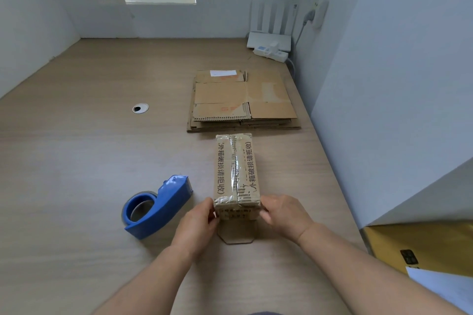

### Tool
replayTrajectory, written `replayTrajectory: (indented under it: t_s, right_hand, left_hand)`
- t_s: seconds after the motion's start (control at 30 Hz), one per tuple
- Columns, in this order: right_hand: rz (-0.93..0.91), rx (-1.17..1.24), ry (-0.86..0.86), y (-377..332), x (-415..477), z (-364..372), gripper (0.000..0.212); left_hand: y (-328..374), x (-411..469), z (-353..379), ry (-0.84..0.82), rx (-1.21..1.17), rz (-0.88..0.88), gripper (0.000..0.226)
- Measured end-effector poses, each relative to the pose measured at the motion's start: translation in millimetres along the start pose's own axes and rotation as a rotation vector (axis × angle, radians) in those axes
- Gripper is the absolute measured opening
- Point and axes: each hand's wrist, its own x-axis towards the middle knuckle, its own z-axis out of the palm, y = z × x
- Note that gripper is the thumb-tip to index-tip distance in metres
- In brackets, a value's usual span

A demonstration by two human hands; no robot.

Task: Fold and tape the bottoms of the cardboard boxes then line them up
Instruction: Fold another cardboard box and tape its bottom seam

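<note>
- Box [236, 171]: brown cardboard, black printed characters in two rows along the top, a glossy clear tape strip down the middle seam.
- Tape dispenser [163, 206]: bright blue, holding a roll with a grey core.
- Flat boxes [243, 100]: plain brown, corrugated edges showing, a white label and faint red marks.
- Surface [89, 161]: pale wood grain, with a silver-rimmed hole [140, 108].
- Router [268, 41]: white.
- Envelope [422, 245]: yellow, with a black mark.
- Walls [396, 84]: pale grey-blue.
</note>
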Motion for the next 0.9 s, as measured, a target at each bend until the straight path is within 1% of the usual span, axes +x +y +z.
replayTrajectory:
  t_s: [0.03,0.07,0.1,0.13,0.17,0.2,0.27,0.3,0.33,0.37,0.43,0.47,0.57,0.67,0.73,0.8,0.9]
  right_hand:
    - [-0.002,0.005,0.009,-2,-1,0,0.056]
    - [0.010,-0.022,-0.017,-3,-1,-2,0.061]
    - [0.031,-0.061,-0.053,-3,-2,-2,0.055]
    - [0.059,-0.078,-0.095,-4,-2,-2,0.044]
    - [0.098,-0.068,-0.125,-4,-4,-4,0.037]
    - [0.127,-0.047,-0.124,-3,-6,-8,0.036]
    - [0.163,-0.034,-0.058,-3,-7,-15,0.049]
    - [0.179,-0.043,-0.015,-7,-6,-19,0.056]
    - [0.198,-0.062,0.023,-12,-3,-21,0.061]
    - [0.225,-0.096,0.048,-18,1,-23,0.065]
    - [0.262,-0.169,0.042,-31,9,-23,0.074]
    - [0.282,-0.181,0.026,-35,13,-22,0.076]
    - [0.308,-0.190,0.003,-39,19,-18,0.070]
    - [0.303,-0.159,0.030,-38,18,-13,0.062]
    - [0.293,-0.117,0.044,-36,14,-10,0.056]
    - [0.270,-0.021,0.001,-29,7,-7,0.052]
    - [0.208,0.188,-0.123,-10,-8,-8,0.046]
  left_hand:
    - [-1,0,-2,-0.018,0.019,0.001,0.023]
    - [-2,0,-4,-0.041,0.036,-0.002,0.025]
    - [-3,0,-7,-0.072,0.059,-0.007,0.027]
    - [-3,-1,-10,-0.107,0.086,-0.011,0.030]
    - [-4,-2,-12,-0.131,0.098,-0.016,0.035]
    - [-4,-3,-15,-0.131,0.085,-0.022,0.041]
    - [0,-6,-20,-0.048,0.006,-0.026,0.055]
    - [3,-6,-23,0.003,-0.010,-0.019,0.057]
    - [9,-5,-24,0.037,0.012,-0.009,0.054]
    - [14,-3,-23,0.052,0.063,-0.001,0.047]
    - [24,0,-19,0.064,0.173,0.005,0.030]
    - [26,2,-17,0.072,0.200,0.007,0.027]
    - [28,4,-11,0.113,0.205,0.028,0.024]
    - [27,6,-8,0.140,0.213,0.043,0.023]
    - [26,5,-6,0.133,0.177,0.032,0.020]
    - [22,2,-6,0.105,0.101,0.018,0.019]
    - [12,-2,-12,0.011,-0.047,0.011,0.031]
